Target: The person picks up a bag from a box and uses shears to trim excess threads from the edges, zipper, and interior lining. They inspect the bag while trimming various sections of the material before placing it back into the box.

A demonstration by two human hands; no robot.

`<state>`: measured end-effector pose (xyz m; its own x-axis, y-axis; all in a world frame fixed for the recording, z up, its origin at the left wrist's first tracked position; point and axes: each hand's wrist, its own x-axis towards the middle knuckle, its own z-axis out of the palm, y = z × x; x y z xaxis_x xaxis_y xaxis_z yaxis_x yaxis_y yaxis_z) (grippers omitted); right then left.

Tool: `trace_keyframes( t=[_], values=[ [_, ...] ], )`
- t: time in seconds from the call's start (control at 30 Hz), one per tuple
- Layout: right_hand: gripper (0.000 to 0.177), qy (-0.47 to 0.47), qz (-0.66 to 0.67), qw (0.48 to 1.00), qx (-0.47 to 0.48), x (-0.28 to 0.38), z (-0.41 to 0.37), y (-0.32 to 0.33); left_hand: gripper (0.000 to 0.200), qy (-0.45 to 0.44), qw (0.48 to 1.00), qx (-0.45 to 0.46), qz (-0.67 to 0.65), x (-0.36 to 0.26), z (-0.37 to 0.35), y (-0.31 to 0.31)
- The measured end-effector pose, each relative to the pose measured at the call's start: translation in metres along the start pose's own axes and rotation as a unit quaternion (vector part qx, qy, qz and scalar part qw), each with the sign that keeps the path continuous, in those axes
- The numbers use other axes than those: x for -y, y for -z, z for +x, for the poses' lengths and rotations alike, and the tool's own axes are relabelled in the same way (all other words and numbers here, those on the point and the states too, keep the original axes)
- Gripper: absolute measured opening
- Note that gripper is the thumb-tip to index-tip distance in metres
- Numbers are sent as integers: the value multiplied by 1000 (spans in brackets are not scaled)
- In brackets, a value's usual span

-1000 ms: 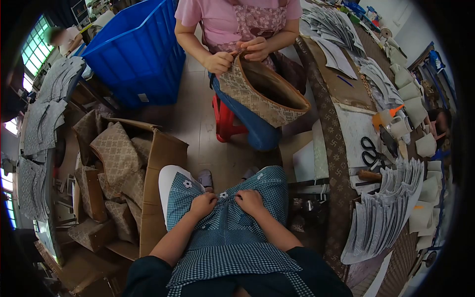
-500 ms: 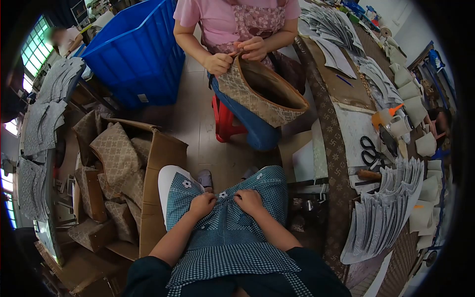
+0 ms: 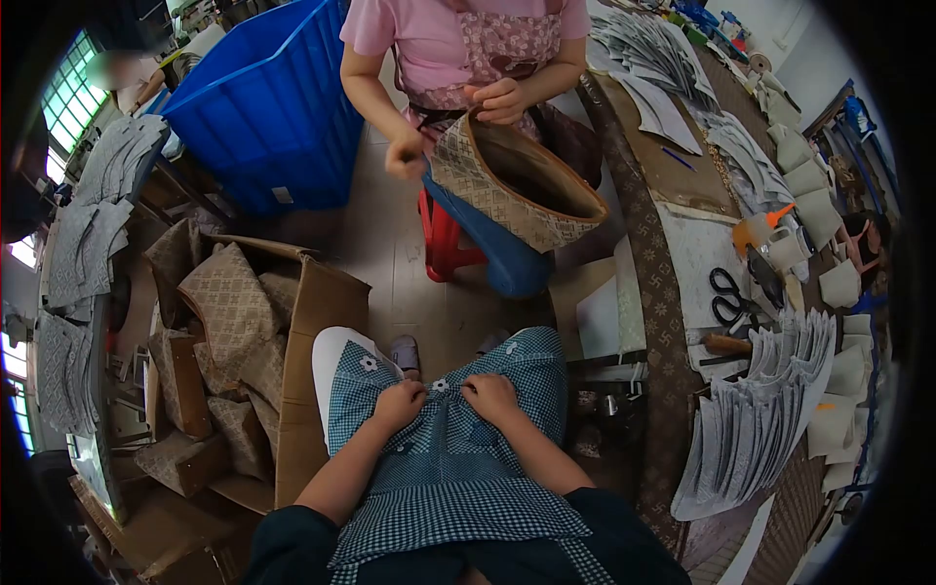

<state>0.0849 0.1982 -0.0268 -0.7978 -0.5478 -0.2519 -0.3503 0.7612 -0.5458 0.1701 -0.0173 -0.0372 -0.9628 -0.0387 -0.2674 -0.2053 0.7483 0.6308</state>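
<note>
My left hand (image 3: 399,405) rests on my lap, its fingers loosely curled against the blue-green checked apron (image 3: 448,507). Beside it, apart by a small gap, my right hand (image 3: 492,398) lies curled on the same cloth. No object shows in either hand. Across from me, a person in a pink top and floral apron holds a patterned brown bag piece (image 3: 507,190) by its upper edge. That piece sits over a blue rounded form (image 3: 502,258). The person's other hand is blurred, off the piece's left side.
A cardboard box (image 3: 322,375) with several patterned bag pieces (image 3: 229,302) stands at my left. Behind it is a blue bin (image 3: 263,127). The right-hand table carries stacked grey panels (image 3: 756,419), black scissors (image 3: 726,297) and an orange-tipped bottle (image 3: 760,232). A red stool (image 3: 448,244) is ahead.
The other person's hand on the left of the view has let go of the bag piece and moved down and left. My own hands have stayed put.
</note>
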Motion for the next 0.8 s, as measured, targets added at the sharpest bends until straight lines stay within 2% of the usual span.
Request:
trace_keyframes(
  t=[0.27, 0.37, 0.4, 0.47, 0.5, 0.57, 0.6, 0.67, 0.73, 0.8],
  values=[
    [21, 19, -9, 999, -26, -2, -1, -2, 23, 8, 1000, 18, -1, -4, 0, 4],
    [22, 8, 27, 998, -58, 1, 0, -1, 22, 1, 998, -29, -48, -8, -1, 6],
    [24, -29, 120, 991, -42, 5, 1, 5, 23, 10, 994, -48, -100, -4, 2, 4],
    [33, 16, 196, 969, -148, 19, 8, 15, 25, 23, 977, -89, -194, 11, 6, -2],
    [42, 65, 187, 963, -185, 29, 18, 25, 33, 28, 964, -119, -238, 16, 10, -5],
    [41, 106, 246, 942, -204, 64, 36, 59, 42, 68, 888, -145, -431, -3, 17, 19],
    [40, 116, 252, 940, -196, 79, 45, 72, 51, 46, 861, -187, -471, 6, 31, 20],
    [39, 139, 288, 926, -202, 96, 62, 82, 57, 66, 829, -230, -505, -38, 43, 76],
    [38, 161, 312, 913, -207, 108, 72, 84, 58, 61, 791, -247, -556, -55, 67, 111],
    [36, 172, 326, 904, -215, 114, 76, 83, 51, 70, 756, -261, -596, -62, 87, 134]
  ],
)
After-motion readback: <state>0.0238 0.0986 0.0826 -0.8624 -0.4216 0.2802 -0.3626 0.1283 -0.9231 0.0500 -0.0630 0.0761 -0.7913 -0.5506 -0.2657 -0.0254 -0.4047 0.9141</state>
